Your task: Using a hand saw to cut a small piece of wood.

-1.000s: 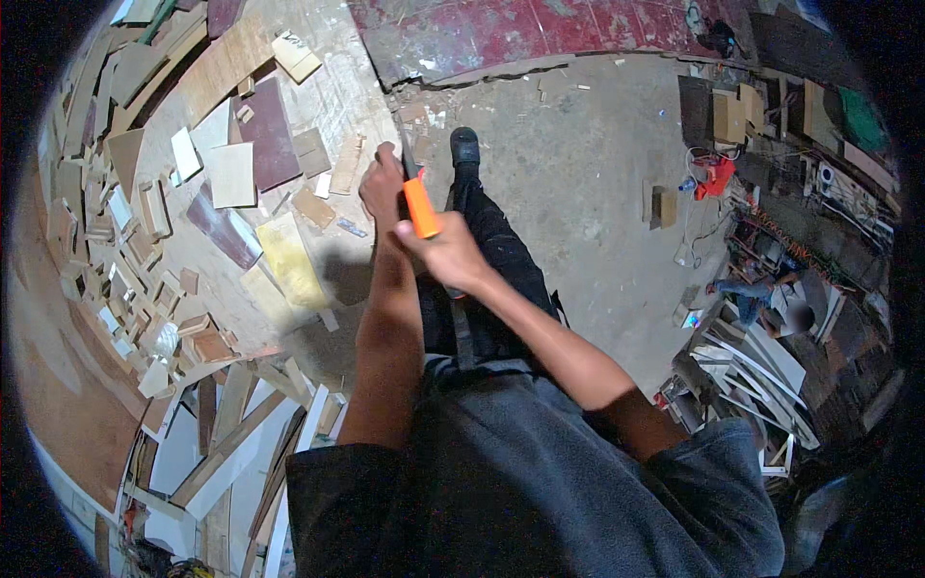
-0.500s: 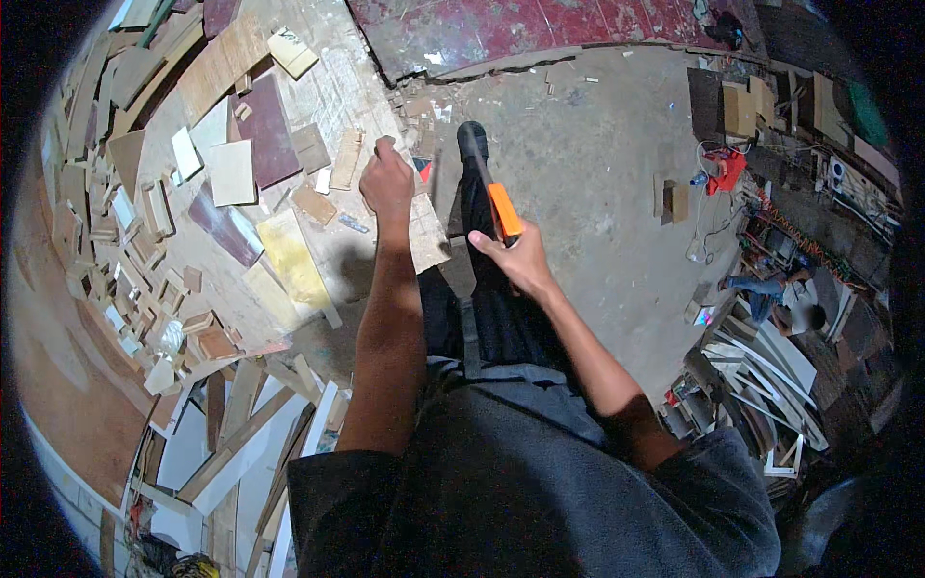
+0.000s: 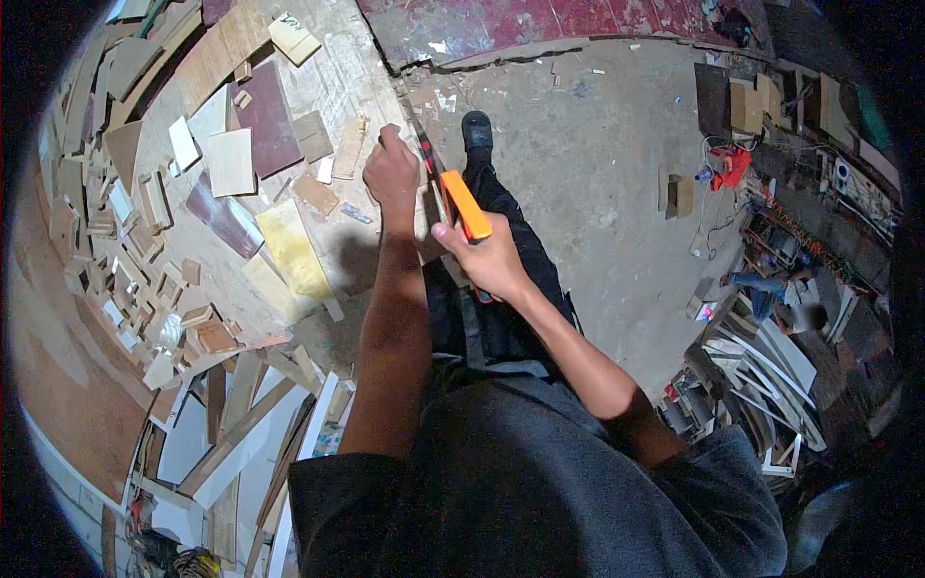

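Observation:
A hand saw with an orange handle (image 3: 466, 206) is in my right hand (image 3: 489, 258), fingers closed around the grip. Its dark blade points away from me and slants to the left, along the right edge of the workbench. Just left of the blade, my left hand (image 3: 392, 176) is closed and presses down on a pale wooden board (image 3: 427, 231) at the bench edge. Most of that board is hidden by my hand, my forearm and the saw. Whether the saw teeth touch the wood, I cannot tell.
Wood offcuts, a dark red panel (image 3: 265, 120) and a yellow sheet (image 3: 295, 249) lie on the workbench (image 3: 328, 82). Long scrap strips (image 3: 241, 448) are heaped at lower left. Concrete floor (image 3: 597, 183) spreads rightward, toward a strip pile (image 3: 761, 380) and a seated person (image 3: 771, 294).
My right hand has brought the saw left and nearer, from beside my shoe to the bench edge next to my left hand. The left hand has barely moved.

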